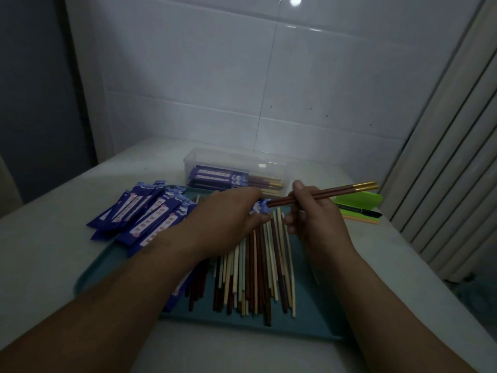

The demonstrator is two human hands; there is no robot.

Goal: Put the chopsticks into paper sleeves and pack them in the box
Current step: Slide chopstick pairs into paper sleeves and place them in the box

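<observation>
Fingers (298,192) of the right hand (314,214) pinch a pair of dark red wooden chopsticks with gold-capped ends (336,191). Their narrow tips meet the mouth of a blue printed paper sleeve (260,207), gripped from above and below by the curled fingers (251,194) of the left hand (228,214), over a teal plastic tray (317,316). The step in hand appears to be insertion. It likely goes best if the left hand holds the mouth open without crushing it and the pair is held together, in line with the sleeve, since paper may buckle or tear under a slanted push. Loose red and pale wooden chopsticks (255,265) lie on the tray below, and a heap of empty blue sleeves (145,214) sits at its left edge. Beyond, the clear plastic box (228,158) on the white worktop (53,238) already holds several sleeved pairs.
</observation>
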